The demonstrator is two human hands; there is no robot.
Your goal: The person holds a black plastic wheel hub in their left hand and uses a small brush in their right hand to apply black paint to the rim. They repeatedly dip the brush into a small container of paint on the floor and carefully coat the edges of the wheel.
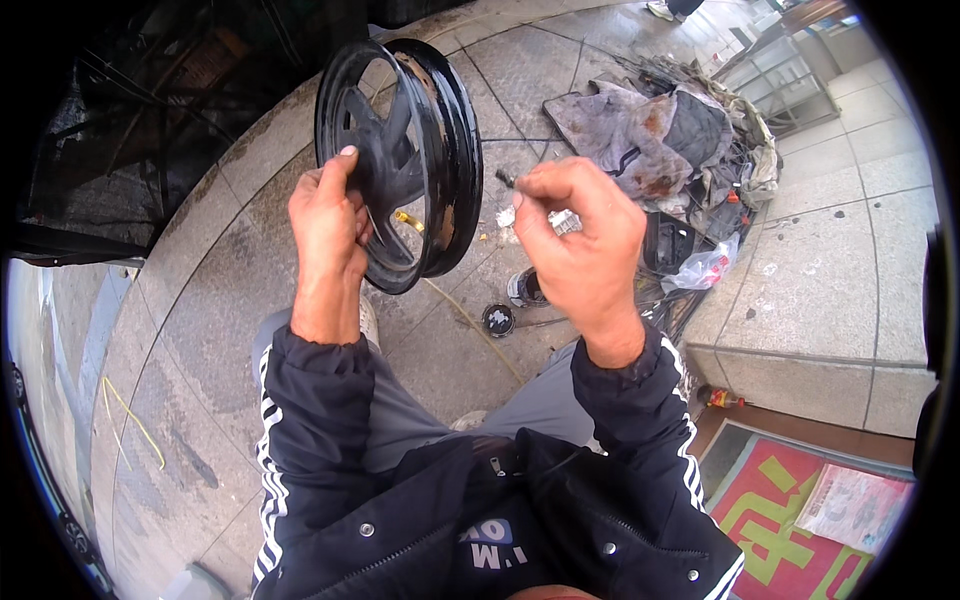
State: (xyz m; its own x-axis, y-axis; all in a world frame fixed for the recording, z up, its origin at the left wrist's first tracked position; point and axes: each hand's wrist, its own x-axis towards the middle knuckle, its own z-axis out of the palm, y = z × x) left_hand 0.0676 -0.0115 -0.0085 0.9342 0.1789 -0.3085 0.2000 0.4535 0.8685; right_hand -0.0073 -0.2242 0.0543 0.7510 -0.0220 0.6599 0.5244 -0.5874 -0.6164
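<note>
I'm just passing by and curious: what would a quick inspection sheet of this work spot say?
Surface: grey stone paving, stained and damp-looking.
Job's things: black spoked wheel held upright; small dark part pinched at the fingertips.
Clutter: heap of dirty rags, plastic bag, small round lid, bottle by the step.
Hands: left hand grips the wheel's spokes; right hand holds the small part beside the rim.
Cables: yellow tube trailing from the wheel; yellow cord on the paving.
Surroundings: raised stone step, red mat, metal frame beyond.
</note>
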